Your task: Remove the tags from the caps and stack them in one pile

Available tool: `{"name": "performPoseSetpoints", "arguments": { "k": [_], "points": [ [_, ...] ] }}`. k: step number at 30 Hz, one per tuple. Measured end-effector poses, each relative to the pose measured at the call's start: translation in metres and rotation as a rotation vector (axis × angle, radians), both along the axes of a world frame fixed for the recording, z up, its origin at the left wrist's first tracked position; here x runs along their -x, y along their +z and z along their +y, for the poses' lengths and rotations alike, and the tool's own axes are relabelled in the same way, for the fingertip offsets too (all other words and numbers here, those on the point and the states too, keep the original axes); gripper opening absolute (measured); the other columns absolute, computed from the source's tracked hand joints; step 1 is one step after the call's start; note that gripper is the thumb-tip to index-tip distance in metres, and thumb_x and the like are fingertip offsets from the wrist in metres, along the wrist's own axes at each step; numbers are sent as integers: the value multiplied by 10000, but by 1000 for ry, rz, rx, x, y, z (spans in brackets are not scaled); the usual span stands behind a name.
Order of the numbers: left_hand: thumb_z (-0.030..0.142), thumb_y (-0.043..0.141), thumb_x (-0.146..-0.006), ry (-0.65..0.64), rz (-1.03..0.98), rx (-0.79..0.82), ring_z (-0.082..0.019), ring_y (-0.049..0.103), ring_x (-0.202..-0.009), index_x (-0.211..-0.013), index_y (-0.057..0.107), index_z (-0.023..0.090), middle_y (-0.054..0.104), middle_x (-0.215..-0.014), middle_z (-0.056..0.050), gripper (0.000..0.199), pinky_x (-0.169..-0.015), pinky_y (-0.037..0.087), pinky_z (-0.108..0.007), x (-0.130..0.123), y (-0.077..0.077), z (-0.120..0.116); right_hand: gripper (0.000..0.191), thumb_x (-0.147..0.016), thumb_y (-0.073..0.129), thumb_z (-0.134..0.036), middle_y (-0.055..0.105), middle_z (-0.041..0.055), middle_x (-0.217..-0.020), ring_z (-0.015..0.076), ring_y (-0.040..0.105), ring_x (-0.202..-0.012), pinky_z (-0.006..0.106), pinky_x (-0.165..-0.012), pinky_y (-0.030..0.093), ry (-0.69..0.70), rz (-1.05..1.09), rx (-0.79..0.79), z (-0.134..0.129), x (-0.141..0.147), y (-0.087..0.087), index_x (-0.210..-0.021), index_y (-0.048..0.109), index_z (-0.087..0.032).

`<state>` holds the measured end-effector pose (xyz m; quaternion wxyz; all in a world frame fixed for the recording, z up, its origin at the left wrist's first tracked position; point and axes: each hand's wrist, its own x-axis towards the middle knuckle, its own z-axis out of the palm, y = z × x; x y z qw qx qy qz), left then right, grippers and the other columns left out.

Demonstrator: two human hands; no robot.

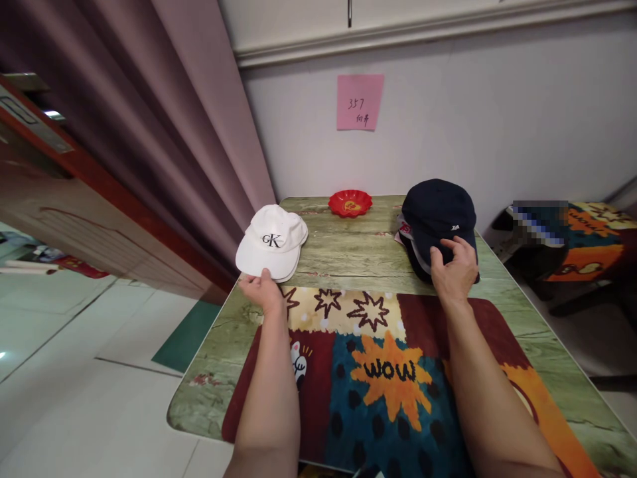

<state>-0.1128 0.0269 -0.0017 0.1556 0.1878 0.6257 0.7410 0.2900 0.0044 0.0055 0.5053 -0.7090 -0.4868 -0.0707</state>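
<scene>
White caps with dark letters (271, 240) lie stacked at the table's left side. My left hand (261, 291) is closed on the brim of the white cap, thumb on top and fingers beneath it. A dark navy cap (438, 204) tops a stack of caps at the right, with a pink and grey edge showing underneath. My right hand (454, 265) touches the navy cap's brim, its thumb and fingers apart; part of the brim is hidden behind the fingers.
Between the cap stacks, a red scalloped dish (350, 204) sits near the wall. A colourful mat (368, 378) covers the table's front part. A pink note (359, 102) is on the wall. At the left are a curtain (199, 99) and a wooden door edge; another table stands right.
</scene>
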Motion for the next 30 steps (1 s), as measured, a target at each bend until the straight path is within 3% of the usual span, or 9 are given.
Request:
{"name": "performPoseSetpoints", "arguments": {
  "k": [6, 10, 17, 22, 26, 30],
  "points": [
    [177, 618, -742, -45, -171, -19, -77, 560, -590, -926, 551, 153, 633, -806, 9, 198, -552, 450, -206, 7, 7, 2, 323, -832, 604, -396, 661, 159, -1241, 309, 588, -1204, 476, -1046, 427, 7, -34, -44, 2, -1, -3, -1024, 715, -162],
    [138, 639, -752, -139, -317, -137, -60, 567, -577, -914, 615, 153, 681, -853, -13, 165, -551, 447, -183, 14, 11, -2, 298, -841, 607, -390, 660, 154, -1245, 311, 592, -1195, 491, -1039, 431, 8, -31, -40, 3, -3, -5, -1010, 723, -173],
    [129, 660, -811, -337, -471, -396, -86, 664, -777, -972, 649, 188, 744, -1033, -43, 172, -726, 500, -204, 12, 16, -4, 295, -839, 597, -398, 672, 145, -1218, 308, 615, -1158, 473, -1010, 451, 10, -44, -40, 1, 0, -2, -978, 739, -180],
    [175, 749, -790, -495, -467, -475, -114, 693, -913, -1027, 681, 221, 756, -1098, -46, 251, -854, 523, -240, 4, 21, -6, 256, -852, 605, -370, 692, 134, -1192, 295, 639, -1129, 456, -997, 467, 35, -38, -94, -2, 8, 7, -951, 749, -182],
    [200, 809, -742, -625, -442, -492, -127, 698, -952, -1050, 690, 238, 750, -1137, -39, 332, -885, 535, -260, -6, 23, -7, 252, -873, 613, -382, 697, 134, -1188, 285, 641, -1127, 456, -1016, 465, 148, 45, -144, -3, 20, 14, -934, 749, -180],
    [191, 837, -694, -784, -459, -405, -130, 698, -863, -1078, 696, 240, 748, -1141, -41, 412, -798, 568, -266, -22, 21, -9, 357, -830, 688, -478, 726, 113, -1102, 268, 685, -1003, 429, -897, 536, 465, 470, 14, -3, 40, 19, -1037, 728, -190]
  ]
}}
